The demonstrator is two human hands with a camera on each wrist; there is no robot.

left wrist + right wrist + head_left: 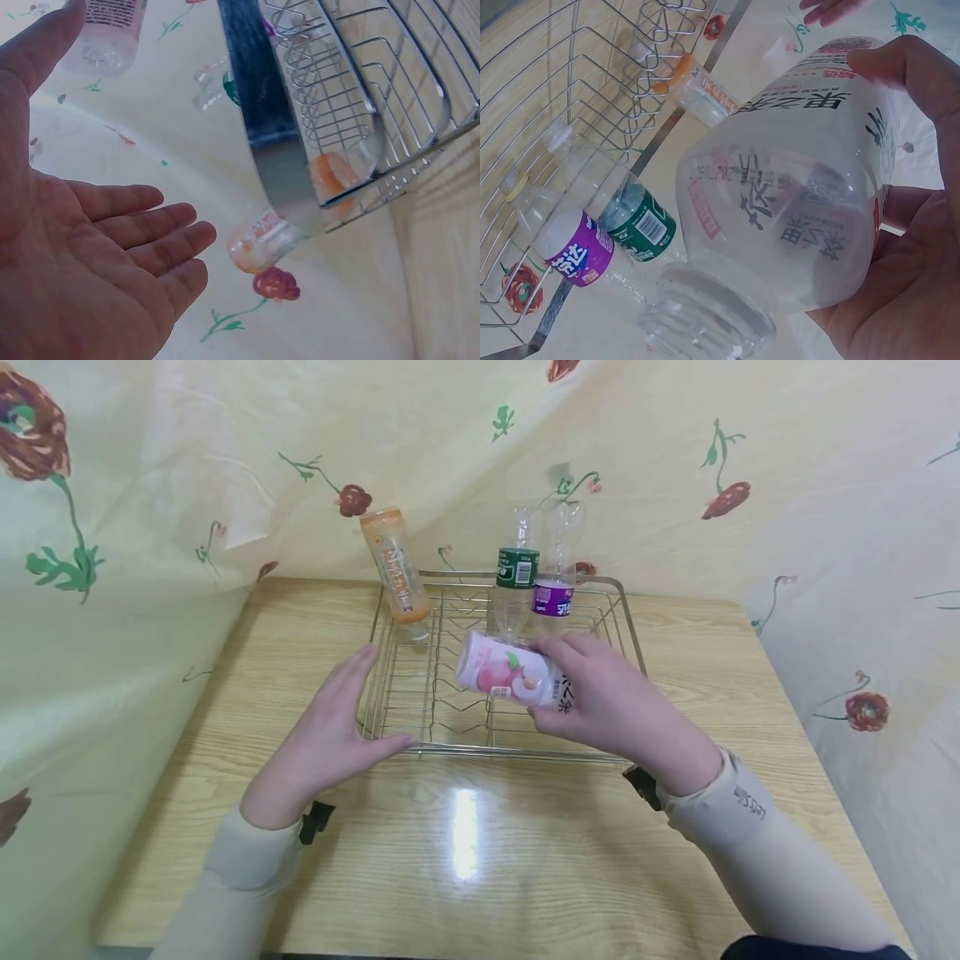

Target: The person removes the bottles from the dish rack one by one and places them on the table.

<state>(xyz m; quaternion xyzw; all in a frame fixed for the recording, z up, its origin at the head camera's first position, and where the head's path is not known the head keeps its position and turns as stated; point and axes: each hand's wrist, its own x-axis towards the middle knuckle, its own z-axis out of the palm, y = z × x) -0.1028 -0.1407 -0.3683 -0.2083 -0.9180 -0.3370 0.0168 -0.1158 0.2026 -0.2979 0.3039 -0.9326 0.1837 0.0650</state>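
My right hand [600,693] grips a clear plastic bottle [510,672] with a pink peach label, held tilted above the wire rack [457,749]. Its base points left in the head view; in the right wrist view its neck [712,315] shows without a cap. My left hand [330,735] is beside the rack's front left corner, fingers extended and thumb spread, holding nothing. An orange-labelled bottle [395,564] leans neck down at the rack's back left. Neck down at the back right stand a green-labelled bottle [517,568] and a purple-labelled bottle [553,597], close together.
The rack sits on a wood-grain table [375,877], near its back edge. Flowered cloth [450,460] hangs behind the table and along both sides. A dark wrist mount [317,822] shows under the left wrist, another [643,787] by the right.
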